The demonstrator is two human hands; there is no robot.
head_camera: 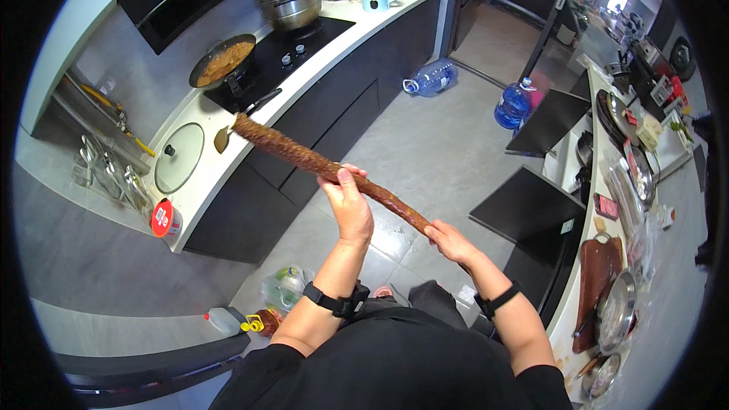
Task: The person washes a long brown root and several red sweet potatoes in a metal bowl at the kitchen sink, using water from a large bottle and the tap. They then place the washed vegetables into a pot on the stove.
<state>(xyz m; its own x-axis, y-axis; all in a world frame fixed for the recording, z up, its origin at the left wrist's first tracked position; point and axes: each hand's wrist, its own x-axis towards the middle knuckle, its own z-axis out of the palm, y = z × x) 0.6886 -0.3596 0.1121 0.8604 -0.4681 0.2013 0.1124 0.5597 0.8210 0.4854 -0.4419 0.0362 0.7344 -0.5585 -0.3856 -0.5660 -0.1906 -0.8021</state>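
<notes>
A long brown Chinese yam (pixel 290 152), with rough hairy skin and a pale cut end at the upper left, slants across the view above the floor. My left hand (pixel 348 205) grips it around the middle. Toward its thinner end, my right hand (pixel 451 242) is closed around the yam. The thin tip is partly hidden behind my right hand and forearm. Beyond the yam's thick end, a spatula (pixel 223 138) lies on the white counter (pixel 196 173), next to a glass pot lid (pixel 180 158).
A wok of food (pixel 223 62) and a steel pot (pixel 289 3) stand on the black cooktop (pixel 310 40). Large water bottles (pixel 431 78) are on the floor. At right, open cabinet doors (pixel 527 205) jut out below a counter bearing a wooden cutting board (pixel 595 290) and steel basin (pixel 617 313).
</notes>
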